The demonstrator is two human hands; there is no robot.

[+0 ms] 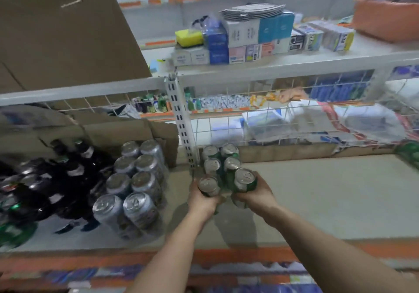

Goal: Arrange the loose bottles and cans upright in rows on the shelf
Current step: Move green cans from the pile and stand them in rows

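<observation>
Shop shelving all round us, white metal with orange price strips, and we're down at the low shelf (317,190) with its brown liner. Both hands are in at once. Our left hand (201,202) has its grip wrapped round a green can (208,186), and our right hand (257,192) has its grip round a second green can (244,180) just beside it. Both are upright at the front of a double row in the shelf's back-left corner, tight by the slotted post (181,122).

Behind them, four more green cans (212,166) stand in pairs, so we'd say these two make the third pair. Whether their bases are down on the shelf yet, we can't tell.

Across the post, silver cans (140,179) stand two abreast from front edge to back, with dark bottles (68,179) packed to their left. That side looks largely sorted, though blur hides how the far-left bottles lie.

We'd call the job well under way but not finished. The green rows fill only this corner, and a green shape (408,154) at the shelf's right edge may be more stock waiting; it's too blurred to name.
</observation>
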